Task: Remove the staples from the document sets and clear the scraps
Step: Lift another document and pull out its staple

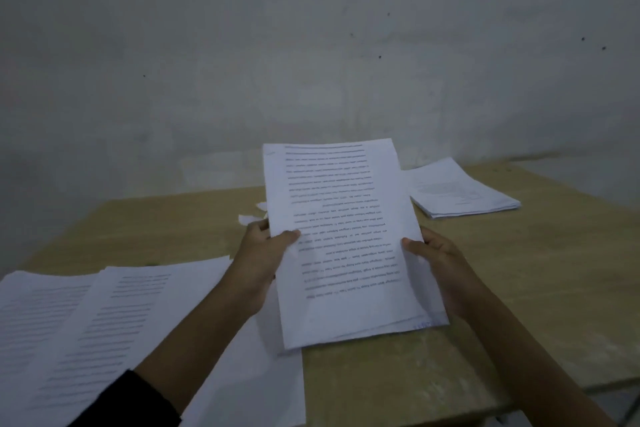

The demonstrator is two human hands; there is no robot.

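Note:
I hold a set of printed white pages (343,232) tilted up over the wooden table (519,288), its text upside down to me. My left hand (263,253) grips the set's left edge, thumb on the top page. My right hand (438,267) grips the right edge the same way. The sheets fan slightly apart at the near right corner. A few small white paper scraps (251,217) lie on the table just behind my left hand. No staple or staple remover can be made out.
Loose printed pages (86,329) are spread over the table's near left. A neat stack of documents (460,191) lies at the far right. A grey wall rises behind the table. The table's right edge (620,381) drops off near my right forearm.

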